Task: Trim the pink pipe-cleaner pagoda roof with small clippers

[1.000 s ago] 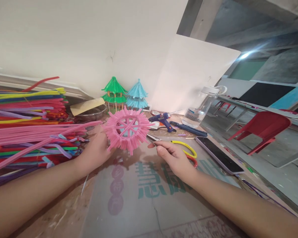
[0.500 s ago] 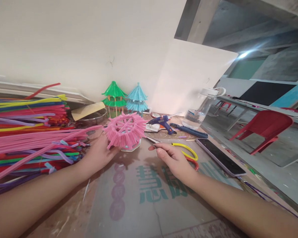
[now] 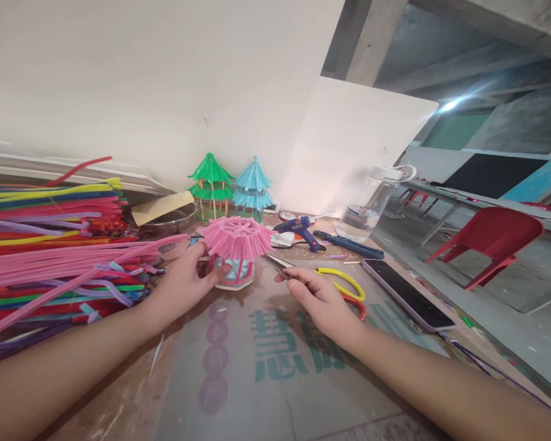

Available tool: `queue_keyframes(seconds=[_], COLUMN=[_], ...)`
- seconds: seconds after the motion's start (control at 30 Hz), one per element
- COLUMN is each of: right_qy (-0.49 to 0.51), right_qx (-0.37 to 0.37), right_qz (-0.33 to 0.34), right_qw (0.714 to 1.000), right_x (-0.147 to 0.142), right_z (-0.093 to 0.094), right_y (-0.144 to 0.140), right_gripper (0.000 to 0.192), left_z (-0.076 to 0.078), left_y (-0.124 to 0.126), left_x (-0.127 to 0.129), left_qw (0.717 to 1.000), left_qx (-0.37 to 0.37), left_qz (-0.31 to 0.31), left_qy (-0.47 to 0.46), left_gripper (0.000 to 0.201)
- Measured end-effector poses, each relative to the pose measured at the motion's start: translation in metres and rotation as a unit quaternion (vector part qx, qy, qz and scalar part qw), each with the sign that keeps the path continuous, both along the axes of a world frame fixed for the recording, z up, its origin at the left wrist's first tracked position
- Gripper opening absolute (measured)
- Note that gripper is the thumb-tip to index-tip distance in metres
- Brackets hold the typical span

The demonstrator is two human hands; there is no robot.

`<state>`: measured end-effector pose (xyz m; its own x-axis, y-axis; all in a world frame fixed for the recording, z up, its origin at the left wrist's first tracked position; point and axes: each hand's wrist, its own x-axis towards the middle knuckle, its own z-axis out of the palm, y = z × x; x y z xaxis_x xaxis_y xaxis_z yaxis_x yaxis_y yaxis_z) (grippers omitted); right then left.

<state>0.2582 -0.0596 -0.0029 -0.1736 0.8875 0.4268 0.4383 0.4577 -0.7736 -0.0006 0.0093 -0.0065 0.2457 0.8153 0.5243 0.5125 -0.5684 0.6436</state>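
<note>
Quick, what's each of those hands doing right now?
Left hand: closed, holding the pink-roofed model by its side.
Right hand: closed around the scissors.

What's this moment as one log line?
left hand: holds pink model | right hand: at scissors, grip unclear | background: green model, blue model

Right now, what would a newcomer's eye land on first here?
Probably the pink-roofed model, held in the left hand near the middle. Next come the bright fuzzy stems heaped at the left, then the green pagoda and blue pagoda standing behind the model, before the pale wall.
</note>
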Motion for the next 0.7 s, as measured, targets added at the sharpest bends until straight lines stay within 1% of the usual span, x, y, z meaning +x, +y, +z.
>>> queue_keyframes(seconds=[0.13, 0.27, 0.33, 0.4, 0.47, 0.57, 0.63, 0.7], right_qy=[-0.001, -0.008, -0.016, -0.023, -0.026, -0.01, 0.016, 0.041], right_qx=[0.017, 0.036, 0.041, 0.042, 0.034, 0.02, 0.013, 0.005], right_qz=[-0.02, -0.007, 0.003, 0.006, 0.003, -0.006, -0.012, -0.013], right_qw=[1.0, 0.999, 0.999, 0.999, 0.999, 1.0, 1.0, 0.999], right_x=[0.0004, -0.0007, -0.0008, -0.0005, 0.0, 0.0003, -0.0001, -0.0005], right_z=[-0.0045, -0.0034, -0.0017, -0.0007, -0.0003, 0.0006, 0.0016, 0.0025], right_y=[0.0018, -0.0007, -0.0028, -0.0043, -0.0048, -0.0046, -0.0042, -0.0038], right_gripper=[0.025, 0.024, 0.025, 0.027, 0.028, 0.031, 0.034, 0.038], left_z=[-0.0006, -0.0001, 0.0015, 0.0029, 0.0032, 0.0013, -0.0002, -0.0008], left_y=[-0.0004, -0.0032, -0.0047, -0.0051, -0.0039, 0.0, 0.0024, 0.0036], left_x=[0.0002, 0.0032, 0.0048, 0.0051, 0.0038, 0.0, -0.0022, -0.0032], left_qw=[0.999, 0.997, 0.995, 0.994, 0.994, 0.998, 0.998, 0.997], left_qx=[-0.026, -0.053, -0.062, -0.076, -0.082, -0.05, -0.039, -0.032], left_qz=[-0.022, -0.018, -0.021, -0.035, -0.045, -0.037, -0.048, -0.063], left_qy=[-0.003, -0.057, -0.076, -0.075, -0.061, -0.014, 0.014, 0.02], left_gripper=[0.033, 0.05, 0.055, 0.051, 0.043, 0.028, 0.027, 0.029])
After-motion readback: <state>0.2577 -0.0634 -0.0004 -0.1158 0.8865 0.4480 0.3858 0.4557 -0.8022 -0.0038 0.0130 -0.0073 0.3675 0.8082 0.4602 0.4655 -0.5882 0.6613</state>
